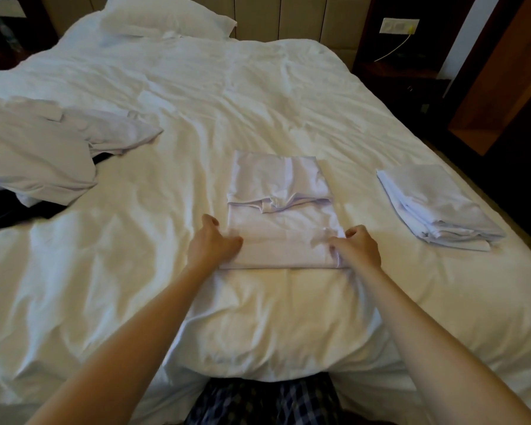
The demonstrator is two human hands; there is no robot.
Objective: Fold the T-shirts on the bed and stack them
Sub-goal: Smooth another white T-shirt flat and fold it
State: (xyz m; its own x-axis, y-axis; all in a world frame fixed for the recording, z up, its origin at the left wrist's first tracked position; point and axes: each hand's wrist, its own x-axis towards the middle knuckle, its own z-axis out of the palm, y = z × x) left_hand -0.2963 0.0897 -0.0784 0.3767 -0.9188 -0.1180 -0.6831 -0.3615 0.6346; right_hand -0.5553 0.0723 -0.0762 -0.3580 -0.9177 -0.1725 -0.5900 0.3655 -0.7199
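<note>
A partly folded white T-shirt (276, 207) lies in a long rectangle in the middle of the bed (258, 87). My left hand (212, 243) grips its near left corner, fingers tucked into the fold. My right hand (357, 246) pinches the near right corner. A neat stack of folded white T-shirts (436, 207) rests to the right, close to the bed's edge. A loose pile of unfolded white T-shirts (49, 148) sprawls at the left.
A white pillow (166, 16) lies at the head of the bed. Something dark (10, 213) shows under the loose pile at the left. A dark nightstand (402, 84) with a socket and yellow cable stands at the back right.
</note>
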